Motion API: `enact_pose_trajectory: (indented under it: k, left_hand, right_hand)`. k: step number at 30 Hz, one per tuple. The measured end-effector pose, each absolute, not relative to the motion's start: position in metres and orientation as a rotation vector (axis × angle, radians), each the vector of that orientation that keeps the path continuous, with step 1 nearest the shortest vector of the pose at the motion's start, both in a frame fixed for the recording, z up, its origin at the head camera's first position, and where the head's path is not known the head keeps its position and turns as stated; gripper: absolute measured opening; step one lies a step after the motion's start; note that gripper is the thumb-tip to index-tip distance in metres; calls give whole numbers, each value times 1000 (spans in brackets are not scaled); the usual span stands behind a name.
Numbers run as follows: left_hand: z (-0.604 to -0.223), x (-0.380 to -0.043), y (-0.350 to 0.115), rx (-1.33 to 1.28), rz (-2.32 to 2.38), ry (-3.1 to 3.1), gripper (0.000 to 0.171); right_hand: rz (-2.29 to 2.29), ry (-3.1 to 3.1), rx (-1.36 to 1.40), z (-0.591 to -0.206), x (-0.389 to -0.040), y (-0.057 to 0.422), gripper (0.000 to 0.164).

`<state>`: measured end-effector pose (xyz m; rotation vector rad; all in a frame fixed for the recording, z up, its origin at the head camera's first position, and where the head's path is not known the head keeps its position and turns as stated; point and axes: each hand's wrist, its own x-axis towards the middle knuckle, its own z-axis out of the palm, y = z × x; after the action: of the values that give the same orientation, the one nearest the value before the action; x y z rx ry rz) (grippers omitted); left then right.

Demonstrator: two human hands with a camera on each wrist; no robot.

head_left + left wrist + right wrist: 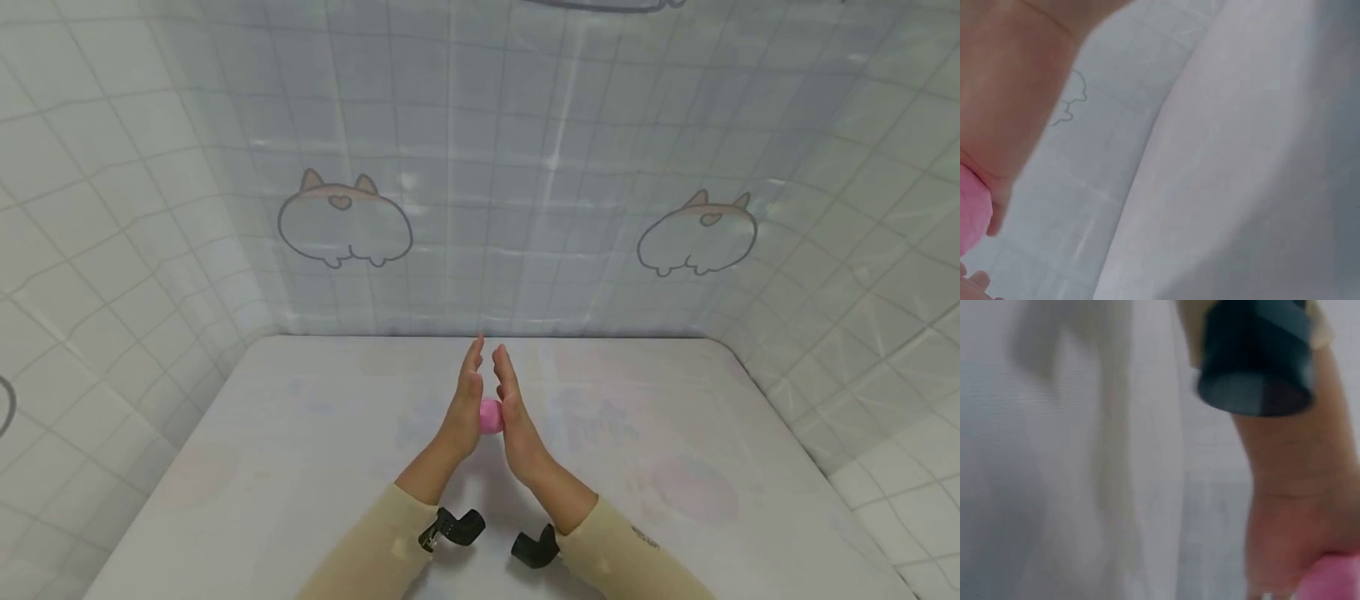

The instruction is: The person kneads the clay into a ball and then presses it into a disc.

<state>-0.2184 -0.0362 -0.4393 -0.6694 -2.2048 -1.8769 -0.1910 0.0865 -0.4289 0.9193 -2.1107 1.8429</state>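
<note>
Pink lump (491, 417) sits between left hand (465, 410) and right hand (519, 421), lower centre of frame, fingers (506, 371) straight.

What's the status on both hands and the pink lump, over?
Left hand, right hand: palms facing, fingers pointing forward. Pink lump between, touching both. No obstruction visible.

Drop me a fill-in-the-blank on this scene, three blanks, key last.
1. Between the left hand and right hand sits a small lump coloured ____.
2. Both hands' fingers point toward the table's ____ edge.
3. In the head view, the number of whole animal drawings on the back wall covering is ____.

Missing words: pink; far; two.
</note>
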Motion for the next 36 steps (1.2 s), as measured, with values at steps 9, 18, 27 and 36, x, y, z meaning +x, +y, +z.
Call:
enact_pose_trajectory:
  k: [9, 18, 27, 36]
  left_hand:
    - [-444, -208, -30, -725, -1858, -2249, 85]
    - [-443, -198, -25, -844, -1813, -2250, 84]
    - [-441, -196, -27, -903, -1968, -2158, 82]
    - [-436, -200, -29, -825, -2043, -2043, 78]
  right_hand:
    - [1851, -2085, 801, -416, -194, 89, 86]
    - [1915, -2090, 644, -415, -207, 90, 84]
    - [1925, -2154, 600, -425, -220, 90, 85]
    - [1914, -2258, 691, -439, -220, 90, 86]
